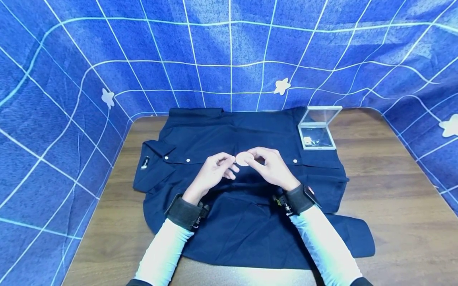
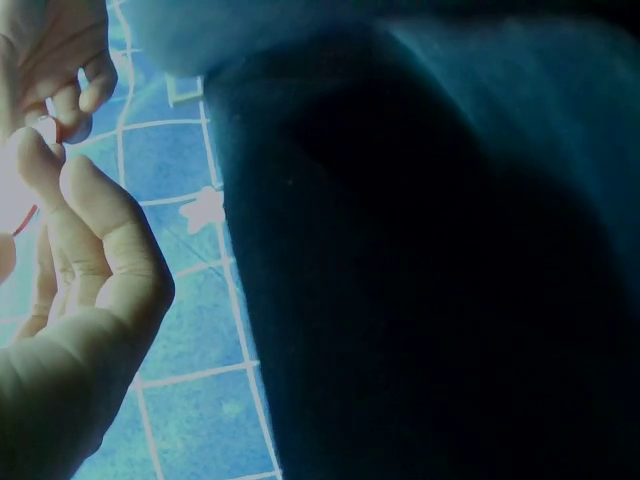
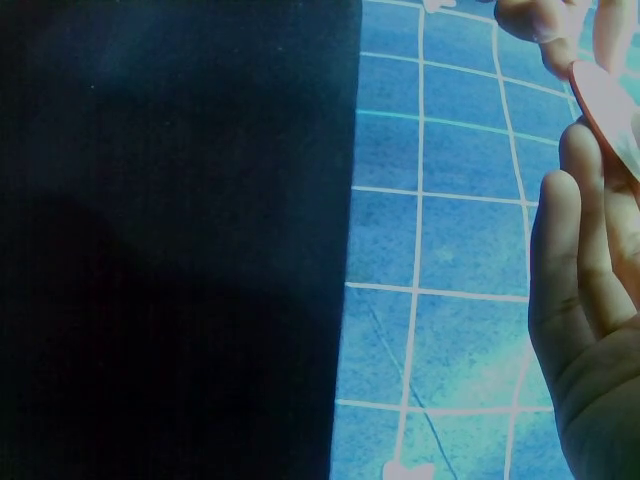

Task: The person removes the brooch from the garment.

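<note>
Head view alone shows clear case (image 1: 317, 128), wrist views only fingers (image 2: 90, 250)

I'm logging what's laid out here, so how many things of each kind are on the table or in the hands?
Navy shirt: 1
Clear hinged case, open: 1
Small round pale disc, held between the left hand and right hand: 1
Total: 3 things, on the wooden table.
</note>
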### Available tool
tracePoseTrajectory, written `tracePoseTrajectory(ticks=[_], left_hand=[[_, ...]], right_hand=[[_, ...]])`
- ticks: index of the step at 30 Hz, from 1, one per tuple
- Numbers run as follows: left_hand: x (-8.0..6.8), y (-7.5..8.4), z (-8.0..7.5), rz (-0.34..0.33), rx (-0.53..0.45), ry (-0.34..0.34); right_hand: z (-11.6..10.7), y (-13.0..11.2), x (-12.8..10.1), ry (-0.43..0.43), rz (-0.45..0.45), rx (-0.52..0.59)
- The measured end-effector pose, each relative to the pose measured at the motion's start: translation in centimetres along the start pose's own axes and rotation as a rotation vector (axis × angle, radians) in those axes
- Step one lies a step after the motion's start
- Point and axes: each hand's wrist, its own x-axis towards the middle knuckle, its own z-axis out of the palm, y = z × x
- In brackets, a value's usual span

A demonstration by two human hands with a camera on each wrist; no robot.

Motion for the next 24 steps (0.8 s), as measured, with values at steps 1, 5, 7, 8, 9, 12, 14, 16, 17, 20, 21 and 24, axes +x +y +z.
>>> tracePoseTrajectory(ticks=[1,5,7,8,9,12,14,16,17,20,21,24], left_hand=[[-0.01,0.01,0.03,-0.004,-0.007,-0.007],[0.00,0.02,0.14,0.016,-0.007,-0.025],[-0.04,0.01,0.19,0.049,0.009,-0.034],[-0.07,0.00,0.23,0.063,0.019,-0.036],[-0.09,-0.02,0.27,0.080,0.028,-0.038],[-0.18,-0.07,0.35,0.128,0.060,-0.036],[-0.18,-0.14,0.38,0.149,0.079,-0.028],[-0.16,-0.20,0.34,0.163,0.105,-0.018],[-0.15,-0.23,0.31,0.167,0.118,-0.013],[-0.13,-0.22,0.09,0.170,0.143,0.000],[-0.12,-0.19,-0.01,0.172,0.147,0.005],[-0.17,-0.03,-0.33,0.182,0.153,0.021]], right_hand=[[0.01,0.01,0.00,0.000,-0.001,0.000],[0.06,0.03,0.01,-0.010,-0.008,0.002],[0.09,0.07,-0.02,-0.017,-0.012,-0.001],[0.10,0.09,-0.04,-0.019,-0.014,-0.001],[0.10,0.09,-0.07,-0.022,-0.014,-0.002],[0.09,0.10,-0.13,-0.026,-0.016,-0.002],[0.09,0.10,-0.16,-0.030,-0.013,0.001],[0.05,0.09,-0.14,-0.033,-0.007,0.003],[0.02,0.09,-0.12,-0.033,0.001,0.005],[-0.17,0.10,-0.05,-0.025,0.044,0.015],[-0.26,0.11,-0.02,-0.024,0.067,0.021],[-0.47,0.20,0.00,-0.050,0.159,0.069]])
